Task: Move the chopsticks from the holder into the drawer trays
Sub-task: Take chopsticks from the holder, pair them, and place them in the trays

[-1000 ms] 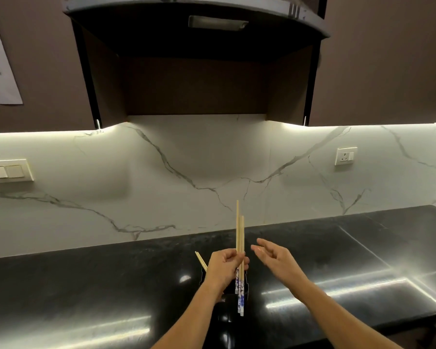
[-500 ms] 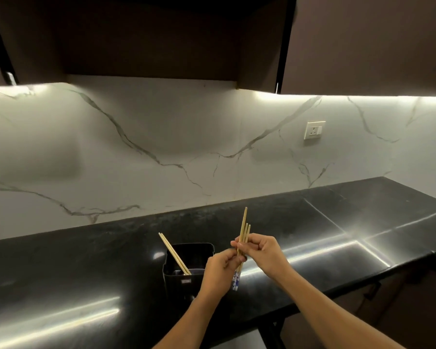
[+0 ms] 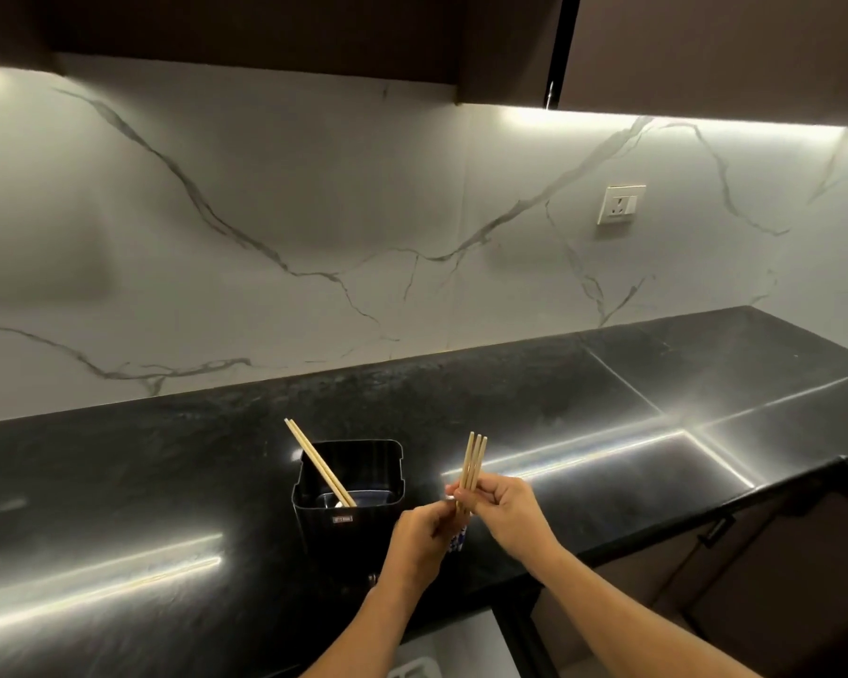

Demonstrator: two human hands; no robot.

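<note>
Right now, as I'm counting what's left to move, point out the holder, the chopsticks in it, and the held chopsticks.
holder (image 3: 331,545): head view, bare front wall.
chopsticks in the holder (image 3: 317,460): head view, mid-shaft.
held chopsticks (image 3: 471,464): head view, shafts above the grip.

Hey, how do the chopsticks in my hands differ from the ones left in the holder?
The held chopsticks show three tips; the holder pair is two. The held chopsticks stand near upright, pinched by the left hand and right hand; the holder pair leans left in the holder, untouched. Both are pale wood.
</note>
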